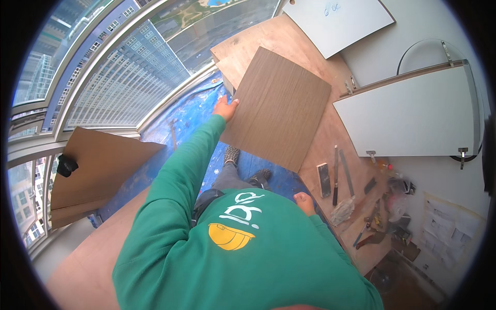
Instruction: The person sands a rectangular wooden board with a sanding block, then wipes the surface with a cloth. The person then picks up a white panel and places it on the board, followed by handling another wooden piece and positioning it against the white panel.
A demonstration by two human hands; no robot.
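Observation:
A brown wood-grain panel (277, 110) lies tilted across the plywood worktop, its near left part jutting past the edge over the floor. My left hand (226, 108) grips the panel's left edge, thumb at the upper face; the fingers are partly hidden. Close to my body, beside the worktop's front edge, my right hand (305, 203) is curled with no object visible in it. A dark-faced block (323, 180), a dark-handled tool (335, 176) and a flat grey strip (347, 172) lie right of the panel.
White cabinet doors (410, 116) with metal hinges stand along the right wall. Crumpled plastic (343, 211) and assorted hand tools (374, 221) lie at the worktop's right. Blue sheeting (186, 112) covers the floor; a cardboard sheet (97, 170) leans by the windows.

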